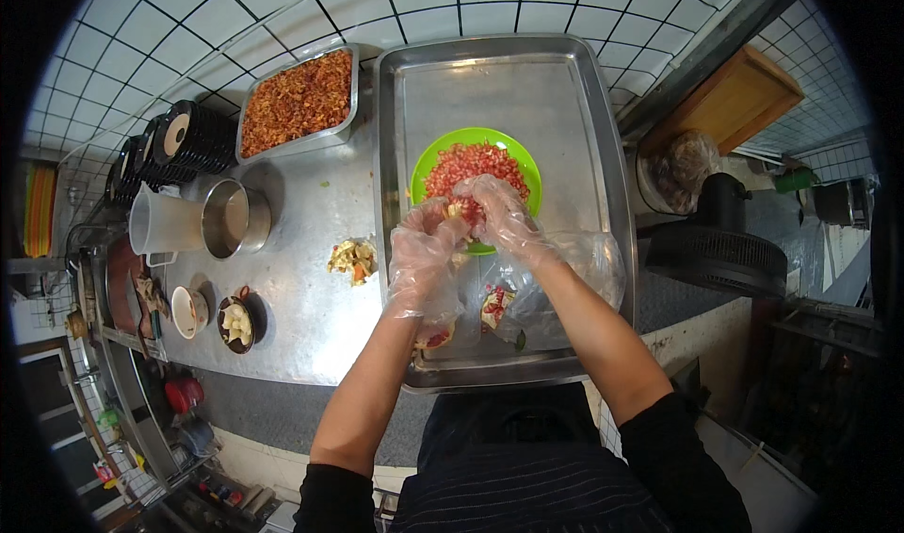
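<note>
Both hands wear clear plastic gloves and meet over the near part of a bright green plate [422, 164]. Loose red pomegranate seeds [476, 159] are heaped on the plate. Between my fingers shows a piece of pomegranate [461, 212], mostly covered by the gloves. My left hand [421, 241] closes on its left side, while my right hand [502, 213] curls over it from the right. Below the hands lie a pomegranate chunk [496, 305] with seeds and peel, and another pomegranate piece [435, 336] partly behind my left wrist.
Plate and chunks rest in a large metal tray [490, 86], along with a clear plastic bag [589, 260]. Peel scraps [353, 260] lie left of it. Farther left stand a steel pot [235, 218], a plastic jug [165, 220] and a bowl of garlic [235, 324]. A black fan [720, 250] stands right.
</note>
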Available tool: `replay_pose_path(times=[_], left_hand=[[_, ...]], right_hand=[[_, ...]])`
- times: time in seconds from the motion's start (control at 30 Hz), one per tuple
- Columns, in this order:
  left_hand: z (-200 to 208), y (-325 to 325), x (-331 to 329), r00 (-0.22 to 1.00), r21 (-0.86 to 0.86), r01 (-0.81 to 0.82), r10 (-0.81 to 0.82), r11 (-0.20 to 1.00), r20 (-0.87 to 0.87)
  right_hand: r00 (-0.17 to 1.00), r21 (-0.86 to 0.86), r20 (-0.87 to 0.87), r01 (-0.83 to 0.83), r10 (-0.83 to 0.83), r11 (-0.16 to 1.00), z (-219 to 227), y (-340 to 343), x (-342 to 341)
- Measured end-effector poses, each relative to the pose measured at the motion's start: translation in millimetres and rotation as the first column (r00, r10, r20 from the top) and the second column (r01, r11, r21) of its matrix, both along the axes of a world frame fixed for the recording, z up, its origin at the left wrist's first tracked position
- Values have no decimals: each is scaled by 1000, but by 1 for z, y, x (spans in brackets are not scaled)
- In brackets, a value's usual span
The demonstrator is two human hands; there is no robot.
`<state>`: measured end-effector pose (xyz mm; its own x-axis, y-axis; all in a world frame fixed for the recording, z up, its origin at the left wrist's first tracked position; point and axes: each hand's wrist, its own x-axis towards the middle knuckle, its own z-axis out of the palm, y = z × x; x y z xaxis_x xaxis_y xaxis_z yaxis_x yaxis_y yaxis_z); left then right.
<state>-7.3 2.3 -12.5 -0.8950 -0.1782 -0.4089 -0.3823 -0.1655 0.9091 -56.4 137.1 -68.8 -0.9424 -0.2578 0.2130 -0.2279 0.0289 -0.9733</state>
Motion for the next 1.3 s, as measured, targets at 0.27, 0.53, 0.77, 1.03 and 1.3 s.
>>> replay_pose_path(times=[0.27, 0.53, 0.77, 1.03, 1.3], left_hand=[[-3, -2, -6, 1000, 108, 3, -5, 994, 20], [-13, 2, -6, 999, -37, 6, -7, 999, -35], [-5, -7, -12, 998, 115, -5, -3, 993, 67], [2, -16, -14, 996, 295, -26, -1, 955, 90], [5, -15, -12, 993, 285, 115, -120, 952, -1]], right_hand=[[935, -82, 351, -17, 45, 997, 22, -1, 2], [996, 203, 86, 18, -36, 979, 22, -5, 5], [974, 69, 226, -24, 8, 997, 8, -4, -6], [952, 43, 298, -89, 72, 995, 22, -2, -8], [996, 86, 92, -22, 14, 996, 20, -9, -3]])
